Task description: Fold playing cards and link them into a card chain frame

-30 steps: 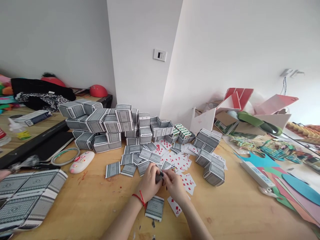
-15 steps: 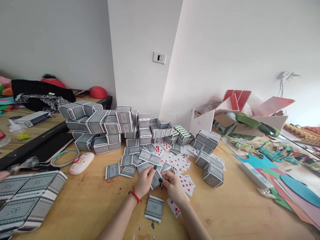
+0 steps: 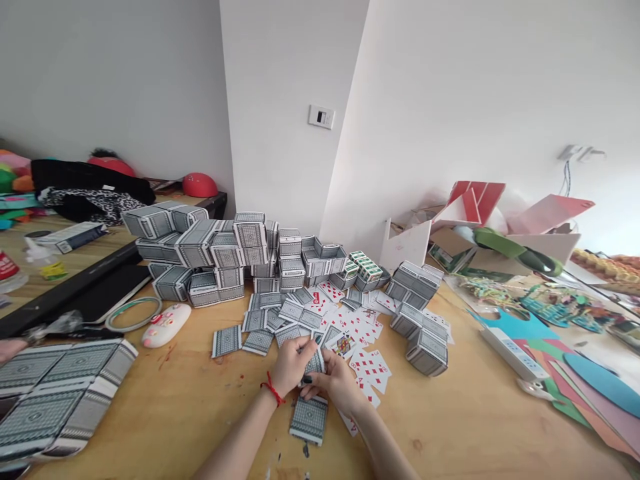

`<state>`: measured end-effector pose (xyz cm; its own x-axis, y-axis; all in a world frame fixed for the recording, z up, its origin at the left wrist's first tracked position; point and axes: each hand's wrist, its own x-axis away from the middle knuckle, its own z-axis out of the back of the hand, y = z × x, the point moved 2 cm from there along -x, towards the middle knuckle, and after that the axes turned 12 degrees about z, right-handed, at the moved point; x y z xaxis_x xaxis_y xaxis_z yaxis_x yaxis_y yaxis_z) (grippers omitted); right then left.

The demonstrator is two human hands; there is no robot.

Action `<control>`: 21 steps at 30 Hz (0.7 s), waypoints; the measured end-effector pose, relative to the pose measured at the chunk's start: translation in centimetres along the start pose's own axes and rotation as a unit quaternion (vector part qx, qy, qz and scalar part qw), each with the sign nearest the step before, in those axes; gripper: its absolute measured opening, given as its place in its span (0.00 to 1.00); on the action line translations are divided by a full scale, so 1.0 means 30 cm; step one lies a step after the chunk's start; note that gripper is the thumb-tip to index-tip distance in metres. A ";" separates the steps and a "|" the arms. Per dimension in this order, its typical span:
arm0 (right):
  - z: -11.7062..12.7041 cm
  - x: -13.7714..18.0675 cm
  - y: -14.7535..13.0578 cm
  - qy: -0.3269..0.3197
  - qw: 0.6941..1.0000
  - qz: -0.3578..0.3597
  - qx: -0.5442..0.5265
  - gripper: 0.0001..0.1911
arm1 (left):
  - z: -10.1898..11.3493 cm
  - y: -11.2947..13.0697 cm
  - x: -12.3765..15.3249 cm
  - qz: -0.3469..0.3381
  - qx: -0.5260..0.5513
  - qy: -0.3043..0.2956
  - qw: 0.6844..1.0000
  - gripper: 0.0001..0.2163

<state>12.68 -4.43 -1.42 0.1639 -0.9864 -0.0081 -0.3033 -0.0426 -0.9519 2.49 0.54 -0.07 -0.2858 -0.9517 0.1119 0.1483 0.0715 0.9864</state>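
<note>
My left hand [image 3: 291, 365], with a red string at the wrist, and my right hand [image 3: 339, 385] meet over the wooden table [image 3: 470, 427]. Both pinch a grey-backed playing card [image 3: 315, 363] held between them. Just below lies a small stack of face-down cards [image 3: 309, 420]. Loose cards [image 3: 350, 327], some face up with red pips, are scattered beyond my fingers. Behind them stands a wall of boxes made of cards [image 3: 220, 253].
More card boxes [image 3: 425, 333] sit to the right, flat card panels [image 3: 55, 393] at the left edge. A pink mouse [image 3: 165, 325], a tape ring [image 3: 133, 313], a white power strip [image 3: 510, 348], coloured paper [image 3: 590, 373] and open cartons [image 3: 480, 227] crowd the sides.
My hands drew slightly nearer to me and closed together on the card, which was fanned out more upright half a second ago. The view shifted a little.
</note>
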 end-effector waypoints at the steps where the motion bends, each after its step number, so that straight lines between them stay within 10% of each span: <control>1: -0.002 0.000 -0.002 0.000 1.000 0.004 -0.005 0.22 | -0.004 -0.005 -0.003 0.024 0.031 -0.023 0.999 0.17; 7: -0.007 -0.006 -0.024 -0.009 0.999 0.017 -0.044 0.19 | 0.002 -0.028 -0.009 0.144 0.197 -0.153 0.958 0.17; 21: 0.084 -0.024 -0.043 0.070 0.995 0.055 0.051 0.17 | 0.018 -0.030 0.004 0.131 0.178 -0.183 0.958 0.13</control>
<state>15.31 -3.26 -0.95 0.0006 -0.9970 -0.0776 -0.2150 0.0757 -0.9737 1.82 0.53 -0.86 -0.6047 -0.7240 0.3319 -0.0535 0.4527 0.8901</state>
